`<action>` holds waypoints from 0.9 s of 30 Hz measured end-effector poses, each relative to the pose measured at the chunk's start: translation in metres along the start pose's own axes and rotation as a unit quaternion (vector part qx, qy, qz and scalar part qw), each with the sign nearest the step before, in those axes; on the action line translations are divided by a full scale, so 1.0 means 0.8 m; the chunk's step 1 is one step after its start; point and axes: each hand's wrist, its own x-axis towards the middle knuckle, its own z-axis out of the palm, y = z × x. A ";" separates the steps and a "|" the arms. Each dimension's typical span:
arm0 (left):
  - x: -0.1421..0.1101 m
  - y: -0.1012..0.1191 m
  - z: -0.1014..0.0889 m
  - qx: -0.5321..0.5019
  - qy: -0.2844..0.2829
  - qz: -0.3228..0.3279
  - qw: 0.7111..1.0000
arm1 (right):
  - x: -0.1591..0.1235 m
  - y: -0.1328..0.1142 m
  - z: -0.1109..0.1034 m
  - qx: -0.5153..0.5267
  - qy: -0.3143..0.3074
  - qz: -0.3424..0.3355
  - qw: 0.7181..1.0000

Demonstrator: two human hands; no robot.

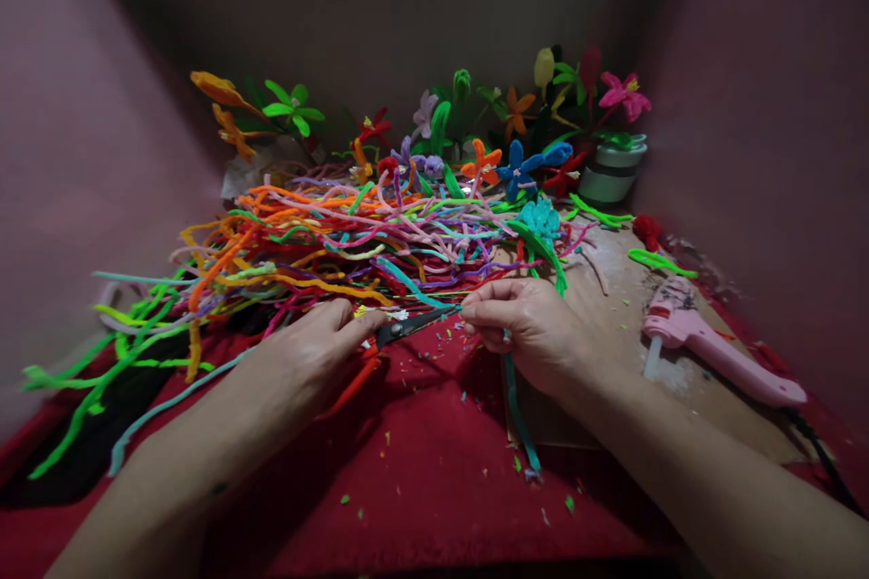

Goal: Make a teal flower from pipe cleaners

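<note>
My left hand (316, 339) is closed around a pair of scissors (415, 324) with orange-red handles and dark blades. The blades point right, and their tips meet a teal pipe cleaner (520, 421) at the fingertips of my right hand (526, 312). Thumb and forefinger of that hand pinch the pipe cleaner, whose lower end hangs down toward the red cloth. Another teal length (407, 282) runs up and left from the blade tips; whether it is the same piece I cannot tell. Tiny coloured fibre clippings (444, 348) lie scattered below the blades.
A large heap of coloured pipe cleaners (326, 235) spreads behind my hands. A pink glue gun (733, 357) rests on a brown board (611, 317) at right. Pipe-cleaner flowers (516, 170) and a pale pot (613, 172) line the back. Red cloth (421, 470) covers the table.
</note>
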 end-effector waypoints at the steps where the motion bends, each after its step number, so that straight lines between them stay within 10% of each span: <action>1: 0.000 0.000 0.001 0.008 -0.001 -0.003 1.000 | 0.000 0.000 0.000 -0.003 0.001 0.001 1.000; 27: 0.001 0.017 0.001 0.079 -0.030 -0.028 0.996 | 0.000 0.001 0.002 0.049 -0.018 0.037 0.998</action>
